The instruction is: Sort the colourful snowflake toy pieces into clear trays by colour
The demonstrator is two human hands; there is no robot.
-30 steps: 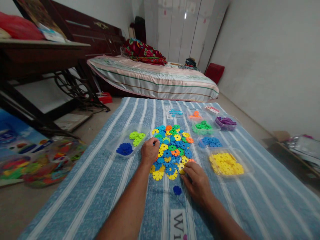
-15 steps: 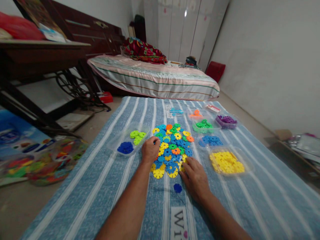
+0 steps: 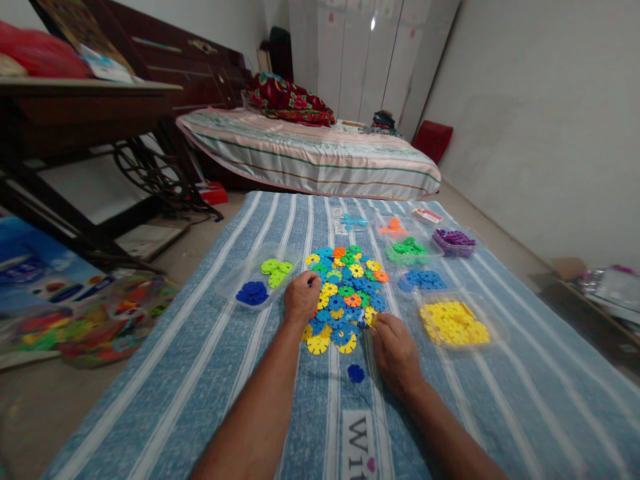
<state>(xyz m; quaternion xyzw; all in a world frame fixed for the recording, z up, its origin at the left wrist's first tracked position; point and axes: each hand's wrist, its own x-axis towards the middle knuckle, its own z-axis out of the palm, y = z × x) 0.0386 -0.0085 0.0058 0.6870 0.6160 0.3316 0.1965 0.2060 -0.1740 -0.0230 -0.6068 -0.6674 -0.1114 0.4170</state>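
A mixed pile of flower-shaped plastic discs (image 3: 345, 300) in blue, yellow, green and orange lies on the striped blue cloth. At the pile's left edge rests my left hand (image 3: 301, 297), its fingers curled in; whatever they may hold is hidden. My right hand (image 3: 397, 350) is at the lower right of the pile, thumb and fingers pinched on a yellow flower disc (image 3: 374, 325) that is mostly covered by the fingertips. One dark blue disc (image 3: 356, 373) lies alone just below the pile, between my forearms.
Left of the pile is a clear tray (image 3: 240, 280) with lime and dark blue discs. On the right sit yellow discs (image 3: 453, 323) in a tub, blue discs (image 3: 424, 280), green discs (image 3: 407, 248), orange discs (image 3: 393, 227) and purple discs (image 3: 454, 241). Light blue discs (image 3: 353, 222) lie farther back.
My right hand has drawn slightly right, from lying spread over the pile's edge to a pinch on a yellow disc. The left hand stays nearly where it was.
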